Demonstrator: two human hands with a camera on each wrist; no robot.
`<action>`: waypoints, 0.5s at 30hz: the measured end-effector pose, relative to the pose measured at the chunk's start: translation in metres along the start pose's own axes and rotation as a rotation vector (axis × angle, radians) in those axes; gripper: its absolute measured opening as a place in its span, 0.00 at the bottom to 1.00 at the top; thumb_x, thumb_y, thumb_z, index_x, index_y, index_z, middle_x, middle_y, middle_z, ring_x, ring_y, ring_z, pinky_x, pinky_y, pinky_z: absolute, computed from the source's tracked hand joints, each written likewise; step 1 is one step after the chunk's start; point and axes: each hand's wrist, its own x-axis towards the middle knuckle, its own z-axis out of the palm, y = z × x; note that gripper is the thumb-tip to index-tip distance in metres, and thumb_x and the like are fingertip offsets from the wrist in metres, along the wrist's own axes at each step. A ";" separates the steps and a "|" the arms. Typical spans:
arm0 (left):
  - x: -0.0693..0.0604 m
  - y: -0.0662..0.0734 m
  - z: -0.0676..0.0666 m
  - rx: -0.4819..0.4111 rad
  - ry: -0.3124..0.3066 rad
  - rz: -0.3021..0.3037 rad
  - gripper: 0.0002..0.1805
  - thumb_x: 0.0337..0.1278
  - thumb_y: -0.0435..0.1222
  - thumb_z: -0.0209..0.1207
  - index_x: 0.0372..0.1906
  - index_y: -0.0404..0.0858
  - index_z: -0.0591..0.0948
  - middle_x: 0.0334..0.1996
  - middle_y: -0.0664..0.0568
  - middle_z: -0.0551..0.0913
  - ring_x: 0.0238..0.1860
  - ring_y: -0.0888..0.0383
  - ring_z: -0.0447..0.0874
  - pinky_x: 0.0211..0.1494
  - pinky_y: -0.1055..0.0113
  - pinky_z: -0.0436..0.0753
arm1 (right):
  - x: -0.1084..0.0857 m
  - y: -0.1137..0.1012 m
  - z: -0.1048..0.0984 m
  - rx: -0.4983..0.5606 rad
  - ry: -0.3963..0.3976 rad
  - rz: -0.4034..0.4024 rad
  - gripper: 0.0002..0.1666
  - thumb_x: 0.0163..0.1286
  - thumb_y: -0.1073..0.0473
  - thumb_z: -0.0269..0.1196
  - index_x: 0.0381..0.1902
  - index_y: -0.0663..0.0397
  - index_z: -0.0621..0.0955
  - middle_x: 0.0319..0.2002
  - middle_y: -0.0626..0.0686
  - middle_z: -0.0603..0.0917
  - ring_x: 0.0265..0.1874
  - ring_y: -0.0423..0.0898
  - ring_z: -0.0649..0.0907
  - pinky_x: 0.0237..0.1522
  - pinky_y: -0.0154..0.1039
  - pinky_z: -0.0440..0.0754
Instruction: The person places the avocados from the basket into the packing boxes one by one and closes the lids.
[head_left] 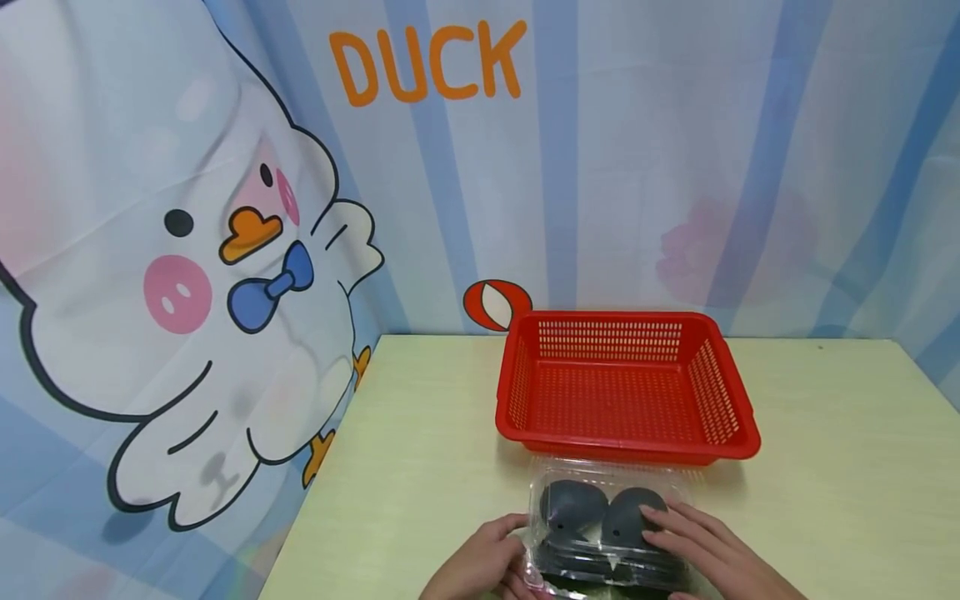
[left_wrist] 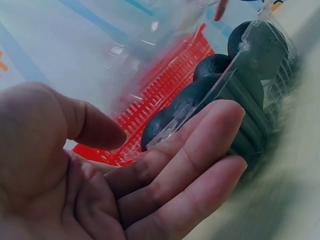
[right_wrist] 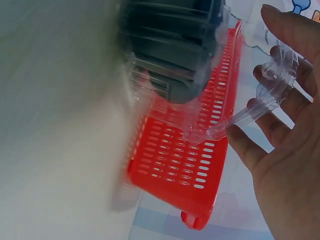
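A clear plastic clamshell box holds dark green, rounded fruits that look like avocados. Its transparent lid stands apart from the base along one edge. My left hand is at the box's left side; in the left wrist view its fingers lie fairly straight against the base, thumb apart. On the right, my right hand touches the lid with spread fingers. Its thumb stays off the lid in the right wrist view.
Right behind the box stands a red perforated plastic basket on the pale yellow table. A curtain with duck prints hangs behind the table and along its left side.
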 end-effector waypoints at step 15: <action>-0.008 -0.001 -0.001 0.030 -0.052 0.064 0.28 0.63 0.33 0.58 0.69 0.39 0.74 0.24 0.47 0.86 0.19 0.59 0.82 0.25 0.72 0.82 | -0.025 -0.001 0.023 0.061 0.221 0.198 0.36 0.52 0.42 0.79 0.60 0.19 0.80 0.68 0.33 0.74 0.65 0.17 0.62 0.50 0.36 0.85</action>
